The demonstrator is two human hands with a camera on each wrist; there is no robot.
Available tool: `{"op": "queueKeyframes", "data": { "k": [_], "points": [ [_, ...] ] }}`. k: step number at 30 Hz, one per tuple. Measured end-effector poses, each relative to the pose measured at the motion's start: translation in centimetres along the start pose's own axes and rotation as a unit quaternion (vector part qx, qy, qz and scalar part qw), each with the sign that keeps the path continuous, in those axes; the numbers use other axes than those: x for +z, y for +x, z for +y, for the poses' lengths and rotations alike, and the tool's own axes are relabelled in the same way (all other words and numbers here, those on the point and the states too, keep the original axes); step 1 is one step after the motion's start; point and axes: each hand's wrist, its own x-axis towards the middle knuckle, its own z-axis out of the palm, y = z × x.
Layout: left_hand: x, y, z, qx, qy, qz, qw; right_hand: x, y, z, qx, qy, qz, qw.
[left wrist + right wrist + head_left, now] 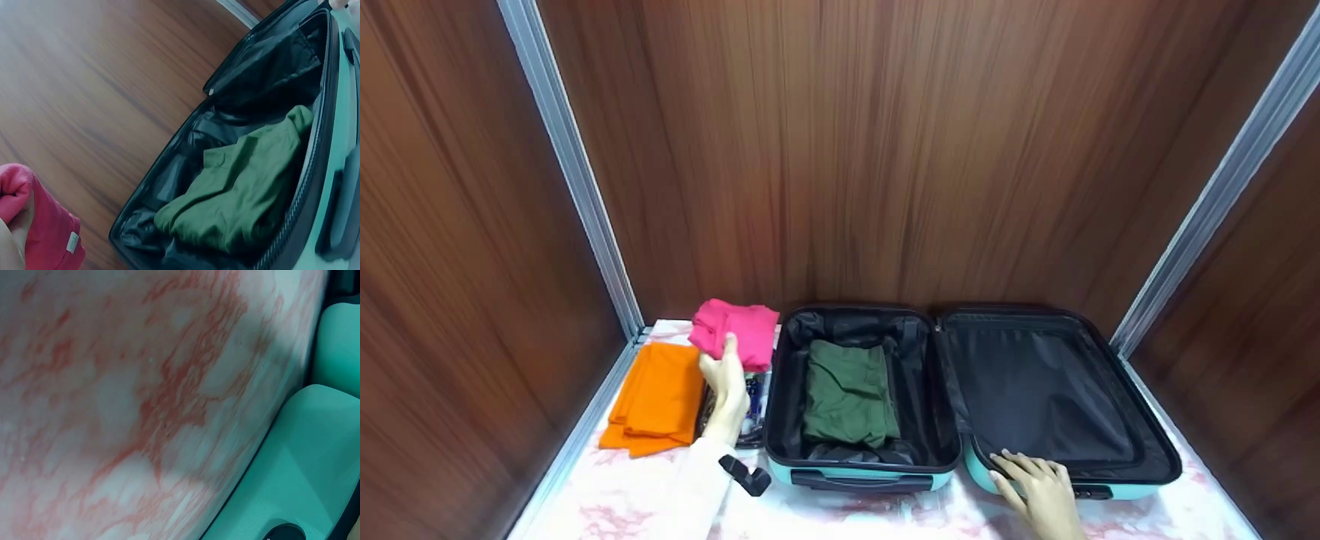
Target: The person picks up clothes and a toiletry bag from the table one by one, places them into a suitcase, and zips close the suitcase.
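My left hand (725, 382) grips a folded pink garment (750, 330), with the thumb on top of it, held up left of the suitcase. A small white tag shows on the pink garment (53, 236) in the left wrist view. Inside the open suitcase's black-lined base (911, 375) lies a folded dark green garment (844, 394). The right hand (1039, 491) rests with extended fingers on the front edge of the suitcase lid (1035, 382), which lies opened out to the right. Only the turquoise shell (304, 461) and the tabletop show clearly in the right wrist view.
Folded orange cloth (664, 394) lies at the left of the marbled table (615, 495). Between it and the suitcase, a dark container with small items (754, 405) is partly hidden by my left hand. Wood-patterned panels (855, 150) enclose the back and both sides.
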Motion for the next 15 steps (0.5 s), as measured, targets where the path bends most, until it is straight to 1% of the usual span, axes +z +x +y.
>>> {"op": "queueKeyframes", "data": {
  "k": [5,10,15],
  "points": [
    [1.3,-0.5,0.0,0.001,0.009,-0.005,0.9999,0.1,0.0,0.1,-0.005,-0.001,0.005,1.0],
    [2.7,-0.9,-0.2,0.01,0.019,-0.006,0.9997,0.2,0.0,0.2,-0.005,0.003,0.006,1.0],
    [3.9,-1.4,-0.6,0.015,0.034,0.001,0.9993,0.4,-0.1,0.3,-0.001,0.005,0.002,1.0]
  ]
}}
